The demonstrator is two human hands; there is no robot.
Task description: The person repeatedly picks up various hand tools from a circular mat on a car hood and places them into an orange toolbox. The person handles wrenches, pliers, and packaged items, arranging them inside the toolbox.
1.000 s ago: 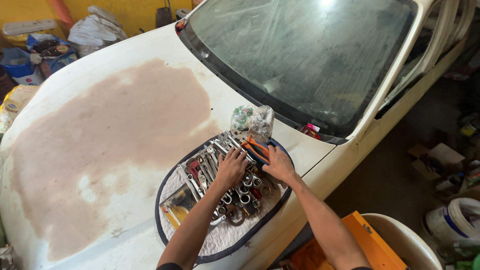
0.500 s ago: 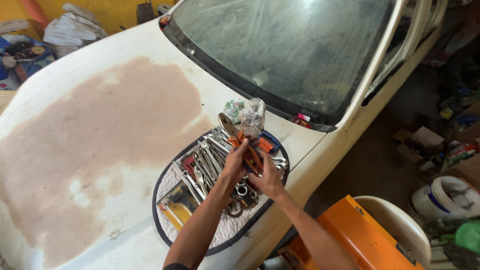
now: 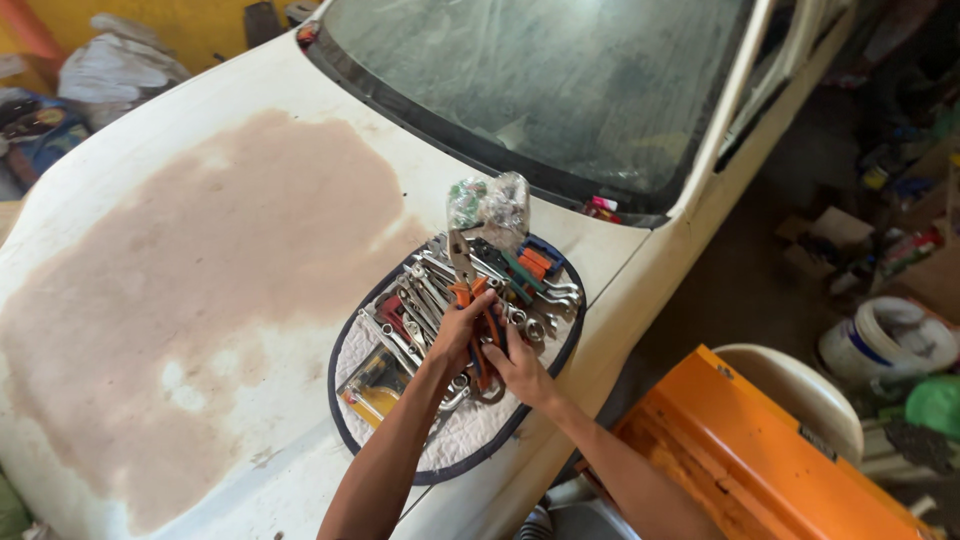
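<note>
Since half a second ago my hands have drawn closer together over the tools, and the orange-handled pliers (image 3: 468,285) now stand raised, jaws pointing toward the windscreen.

Head view: my left hand (image 3: 462,335) is curled around the pliers' orange grips, fingers wrapped tight. My right hand (image 3: 520,370) lies just beside it, touching it; its fingers are bent among the wrenches, but I cannot tell whether they pinch anything. Both hands sit over the oval quilted mat (image 3: 470,440), white with a dark blue border, which lies on the white car hood (image 3: 200,250) near the windscreen (image 3: 560,90). On the mat: a row of steel wrenches (image 3: 415,300), a yellow-handled tool (image 3: 375,385) at the near left end, and a crumpled clear plastic bag (image 3: 490,205) at the far end. A large tan sanded patch (image 3: 200,290) covers the hood left of the mat. An orange case (image 3: 760,470) sits at lower right, beside the car.
</note>
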